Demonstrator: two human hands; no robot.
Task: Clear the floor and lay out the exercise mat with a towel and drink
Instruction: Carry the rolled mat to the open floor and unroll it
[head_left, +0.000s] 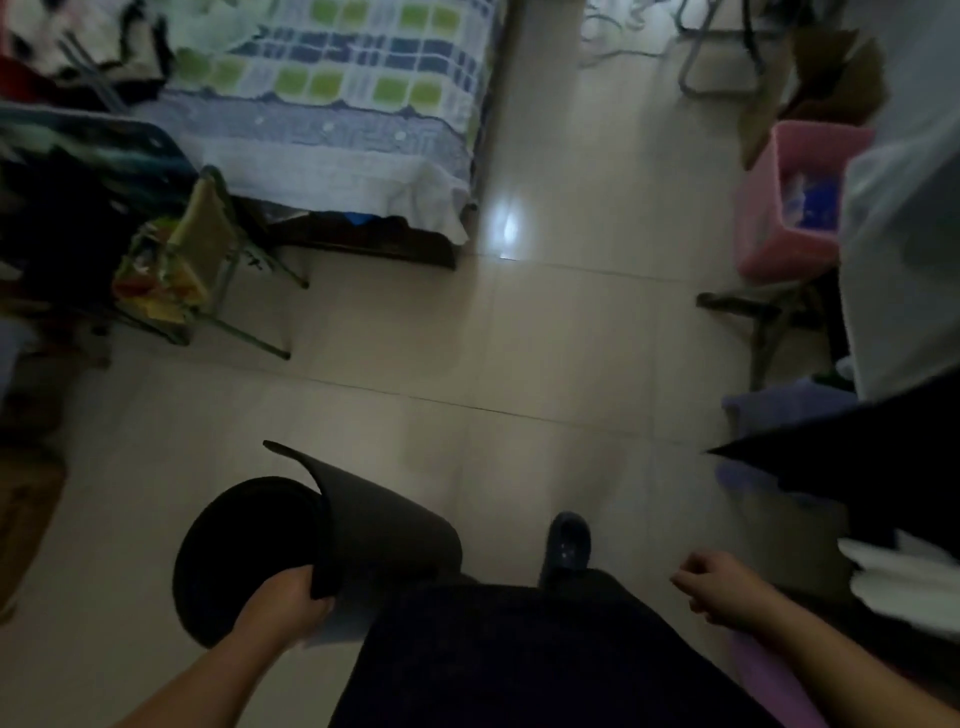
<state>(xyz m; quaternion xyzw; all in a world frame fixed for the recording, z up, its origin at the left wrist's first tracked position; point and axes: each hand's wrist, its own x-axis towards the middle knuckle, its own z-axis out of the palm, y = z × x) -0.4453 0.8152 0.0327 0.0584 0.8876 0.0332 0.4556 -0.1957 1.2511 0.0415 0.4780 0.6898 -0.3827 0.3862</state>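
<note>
Above the tiled floor (519, 338), a rolled black mat (311, 535) is gripped at its loose edge by the left hand (291, 597); the right hand (719, 584) is curled closed, empty.

The whole picture is dim and soft, so fine detail is lost everywhere. The left hand's (284, 597) fingertips vanish behind the edge of the rolled black mat (332, 525), and the roll's inner turns are too dark to count. The right hand (719, 584) is curled; whether it holds anything cannot be told. Both forearms run off the bottom edge. One dark shoe (565, 540) shows, its heel hidden by the dark clothing. The bed (332, 104) is cut off at the top, the pink bin's (779, 208) contents are a blue blur, and the clutter (62, 218) at left is unreadable.
</note>
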